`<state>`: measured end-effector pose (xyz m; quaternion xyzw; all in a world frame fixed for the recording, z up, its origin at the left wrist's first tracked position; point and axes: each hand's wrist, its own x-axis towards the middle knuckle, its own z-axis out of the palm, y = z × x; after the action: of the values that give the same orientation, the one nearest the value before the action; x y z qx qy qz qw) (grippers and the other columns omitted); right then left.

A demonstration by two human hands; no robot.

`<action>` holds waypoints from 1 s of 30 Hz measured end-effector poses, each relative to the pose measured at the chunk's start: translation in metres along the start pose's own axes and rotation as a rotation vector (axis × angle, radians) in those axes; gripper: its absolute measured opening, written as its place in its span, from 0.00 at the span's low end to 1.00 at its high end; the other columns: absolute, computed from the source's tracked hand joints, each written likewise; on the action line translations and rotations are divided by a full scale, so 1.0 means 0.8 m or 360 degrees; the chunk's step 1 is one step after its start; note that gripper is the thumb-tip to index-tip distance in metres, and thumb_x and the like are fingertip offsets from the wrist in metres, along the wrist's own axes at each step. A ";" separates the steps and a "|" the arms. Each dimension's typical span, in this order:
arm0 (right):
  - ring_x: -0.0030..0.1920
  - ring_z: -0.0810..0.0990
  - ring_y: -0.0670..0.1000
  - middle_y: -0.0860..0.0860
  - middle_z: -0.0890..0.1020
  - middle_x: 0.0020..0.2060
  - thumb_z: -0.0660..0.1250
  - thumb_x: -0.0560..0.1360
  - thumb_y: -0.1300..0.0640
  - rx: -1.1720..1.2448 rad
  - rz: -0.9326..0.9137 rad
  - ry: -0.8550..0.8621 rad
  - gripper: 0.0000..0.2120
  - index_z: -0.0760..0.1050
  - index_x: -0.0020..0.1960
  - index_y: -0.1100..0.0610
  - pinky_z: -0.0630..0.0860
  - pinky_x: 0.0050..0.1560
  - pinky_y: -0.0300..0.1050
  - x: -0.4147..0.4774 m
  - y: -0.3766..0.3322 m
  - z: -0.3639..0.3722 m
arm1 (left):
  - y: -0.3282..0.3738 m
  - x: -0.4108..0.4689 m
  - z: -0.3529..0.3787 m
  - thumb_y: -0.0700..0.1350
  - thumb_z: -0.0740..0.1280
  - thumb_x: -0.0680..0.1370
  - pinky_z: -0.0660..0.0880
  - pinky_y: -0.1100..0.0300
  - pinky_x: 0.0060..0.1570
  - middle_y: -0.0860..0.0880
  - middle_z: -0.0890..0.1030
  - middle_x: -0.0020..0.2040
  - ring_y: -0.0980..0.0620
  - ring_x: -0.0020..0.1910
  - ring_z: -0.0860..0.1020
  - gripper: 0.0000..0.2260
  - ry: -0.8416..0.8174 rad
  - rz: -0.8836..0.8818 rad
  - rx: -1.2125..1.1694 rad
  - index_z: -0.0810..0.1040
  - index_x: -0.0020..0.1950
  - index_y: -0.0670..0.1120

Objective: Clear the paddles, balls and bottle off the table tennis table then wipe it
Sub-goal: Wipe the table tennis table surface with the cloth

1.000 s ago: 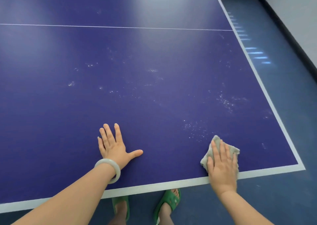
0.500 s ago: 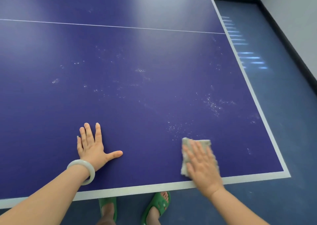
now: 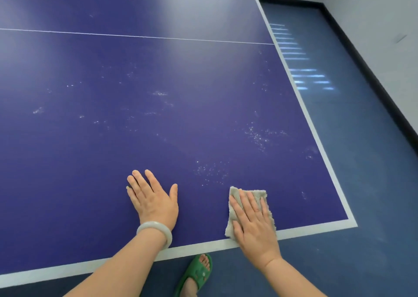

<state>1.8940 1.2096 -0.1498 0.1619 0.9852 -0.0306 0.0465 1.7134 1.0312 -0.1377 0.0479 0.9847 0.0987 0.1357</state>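
Observation:
The blue table tennis table (image 3: 158,127) fills most of the view, with white specks and smears scattered across its surface. My right hand (image 3: 254,224) lies flat, fingers spread, pressing a folded grey cloth (image 3: 257,195) onto the table near its white front edge line. My left hand (image 3: 153,199) rests palm down on the bare table to the left of the cloth, fingers apart, with a pale bangle on the wrist. No paddles, balls or bottle are in view.
The table's right edge and near right corner (image 3: 352,223) border a blue floor (image 3: 362,161). A white wall with a dark skirting (image 3: 362,54) runs along the right. A foot in a green slipper (image 3: 196,271) stands below the front edge.
My right hand has slid the cloth leftward along the front edge, away from the right corner and closer to my left hand. My left hand stays flat on the table.

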 end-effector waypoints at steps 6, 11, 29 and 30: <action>0.79 0.52 0.54 0.53 0.54 0.79 0.35 0.77 0.44 0.0094 0.0897 -0.0004 0.32 0.51 0.80 0.50 0.47 0.77 0.58 -0.002 0.108 -0.013 | 0.010 -0.003 0.012 0.59 0.47 0.81 0.40 0.44 0.76 0.36 0.44 0.79 0.38 0.78 0.41 0.35 0.0131 -0.0090 0.0092 0.44 0.79 0.38; 0.79 0.51 0.53 0.51 0.52 0.80 0.44 0.80 0.47 0.0105 0.0427 0.0030 0.28 0.51 0.80 0.50 0.47 0.77 0.58 0.010 0.059 -0.009 | 0.007 -0.004 0.020 0.57 0.51 0.81 0.42 0.43 0.76 0.35 0.48 0.79 0.37 0.78 0.44 0.34 0.0199 -0.0081 0.0107 0.48 0.79 0.37; 0.79 0.42 0.48 0.45 0.44 0.80 0.42 0.82 0.46 0.0098 0.0072 -0.0123 0.27 0.45 0.80 0.46 0.39 0.77 0.56 0.067 0.134 -0.016 | 0.008 -0.004 0.024 0.55 0.50 0.80 0.42 0.44 0.76 0.34 0.49 0.79 0.37 0.78 0.45 0.33 0.0291 -0.0076 0.0127 0.49 0.79 0.37; 0.79 0.44 0.47 0.44 0.46 0.80 0.41 0.82 0.46 0.0085 0.0032 -0.0132 0.27 0.46 0.80 0.45 0.41 0.77 0.58 0.062 0.147 -0.018 | 0.008 -0.004 0.024 0.56 0.50 0.80 0.42 0.44 0.76 0.34 0.49 0.78 0.37 0.78 0.45 0.33 0.0294 -0.0079 0.0129 0.49 0.79 0.37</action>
<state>1.8842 1.3378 -0.1455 0.1714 0.9796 -0.0633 0.0832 1.7220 1.0404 -0.1542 0.0196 0.9970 0.0593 0.0448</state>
